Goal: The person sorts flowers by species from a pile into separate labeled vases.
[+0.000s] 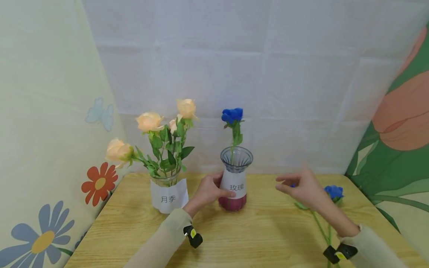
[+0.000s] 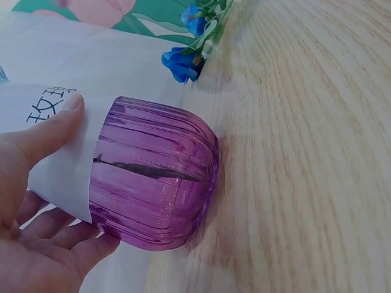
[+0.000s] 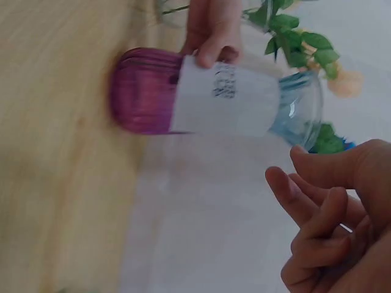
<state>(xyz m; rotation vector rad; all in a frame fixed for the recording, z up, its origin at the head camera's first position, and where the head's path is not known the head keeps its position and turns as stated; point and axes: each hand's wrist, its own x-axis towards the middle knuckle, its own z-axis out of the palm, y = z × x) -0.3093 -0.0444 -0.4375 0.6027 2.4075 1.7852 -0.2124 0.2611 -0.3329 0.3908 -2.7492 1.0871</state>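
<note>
My left hand [image 1: 208, 191] grips a glass vase [image 1: 232, 204] round its middle, the thumb lying over the paper label [image 2: 70, 171]. The vase is purple at the base and blue-grey at the flared rim, and it stands upright on the table. One blue rose [image 1: 232, 115] rises from it, its stem inside the neck. To the right of the vase, my right hand [image 1: 304, 188] hovers with loosely bent fingers and a small gap between thumb and forefinger; nothing is in it. Beyond and below that hand, blue roses [image 1: 334, 191] with green stems lie on the table, partly hidden by the arm.
A clear glass vase [image 1: 165, 181] with a paper label [image 1: 169, 197] stands on the left, holding several peach roses [image 1: 149, 122]. A white cloth backdrop [image 1: 295, 85] hangs behind the wooden table [image 1: 261, 238]. Flower-printed cloths flank both sides.
</note>
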